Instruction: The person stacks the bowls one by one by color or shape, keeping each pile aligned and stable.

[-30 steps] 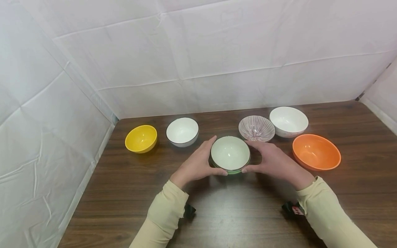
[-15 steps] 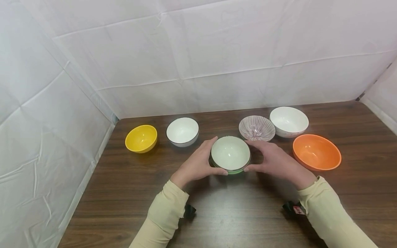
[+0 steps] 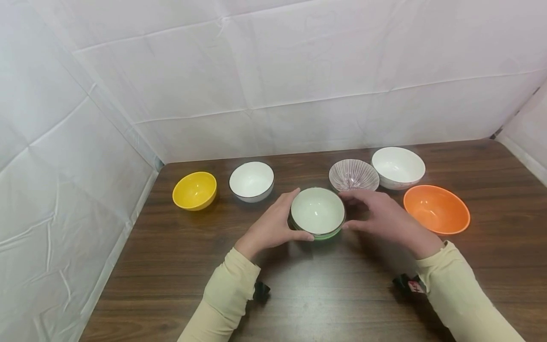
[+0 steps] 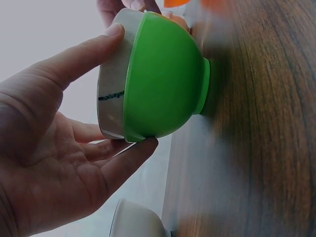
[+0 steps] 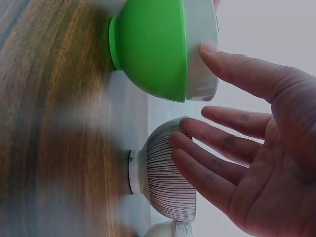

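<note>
A pale bowl with a dark rim point(image 3: 317, 211) sits nested in a bright green bowl point(image 4: 165, 79), which stands on the wooden table. My left hand point(image 3: 278, 223) holds this pair from the left, its thumb on the pale bowl's wall and its fingers around the far side. To the right, my right hand point(image 3: 378, 216) has its fingers spread and fairly straight. In the right wrist view its thumb tip overlaps the pale bowl's wall, while its other fingers are away from the pair, near a striped bowl point(image 5: 170, 173).
A yellow bowl point(image 3: 194, 191) and a white dark-rimmed bowl point(image 3: 251, 181) stand at the back left. Behind the right hand are the striped bowl, a white bowl point(image 3: 398, 167) and an orange bowl point(image 3: 436, 209). White sheeting point(image 3: 299, 71) hangs behind the table point(image 3: 171, 275).
My right hand has loosened and moved slightly right, its thumb and fingers drawing off the nested bowls. The left hand and all the bowls have stayed in place.
</note>
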